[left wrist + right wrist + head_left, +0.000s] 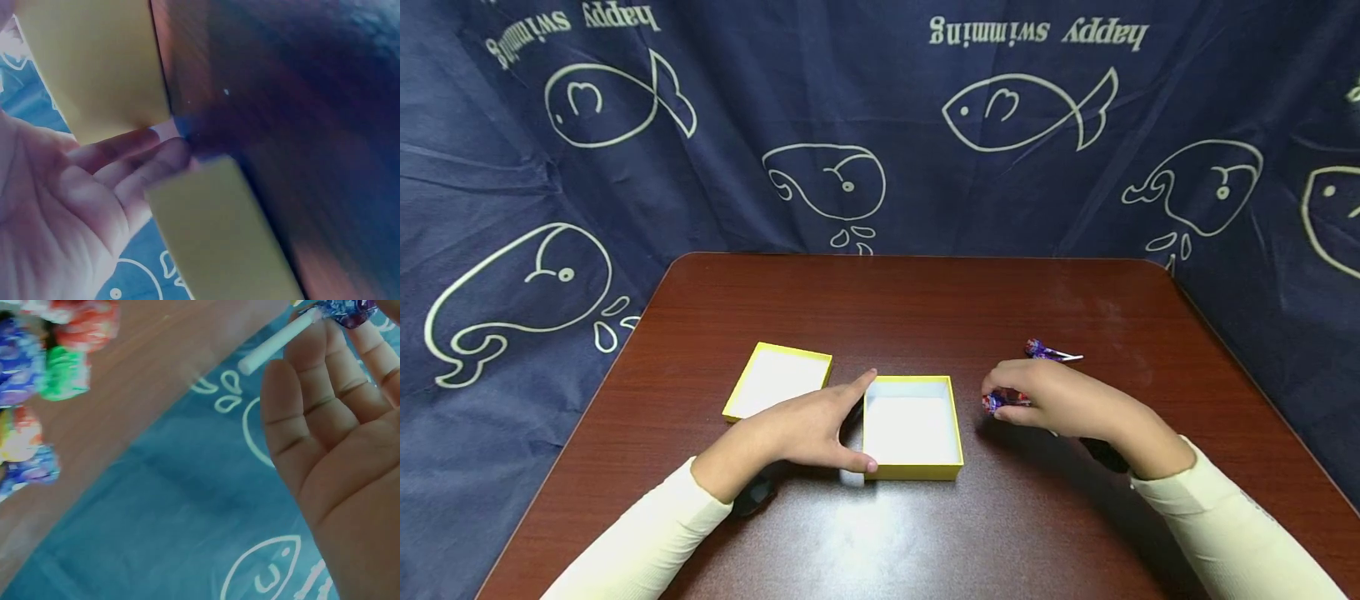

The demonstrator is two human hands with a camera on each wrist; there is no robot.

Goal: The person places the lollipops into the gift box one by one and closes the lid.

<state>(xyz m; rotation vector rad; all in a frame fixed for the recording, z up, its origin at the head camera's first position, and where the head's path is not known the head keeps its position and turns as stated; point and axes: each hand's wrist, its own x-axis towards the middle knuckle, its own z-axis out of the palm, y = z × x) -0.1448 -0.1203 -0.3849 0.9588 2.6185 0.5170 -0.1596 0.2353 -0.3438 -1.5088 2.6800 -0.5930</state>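
A square yellow box [912,472] with a white inside stands open on the table. My left hand [816,425] holds it along its left side, thumb at the near corner and index finger at the far corner. Left of that hand lies a shallow yellow lid [739,392], its white inside up. To the right of the box, my right hand [1067,400] pinches a lollipop [992,403] in a purple-blue wrapper; its white stick [278,341] shows in the right wrist view. Just beyond that hand lies another purple-wrapped lollipop [1037,350].
Several brightly wrapped candies [65,372] appear blurred in the right wrist view. The brown wooden table [925,308] meets a dark blue cloth [895,83] with white fish and whale drawings behind and at both sides.
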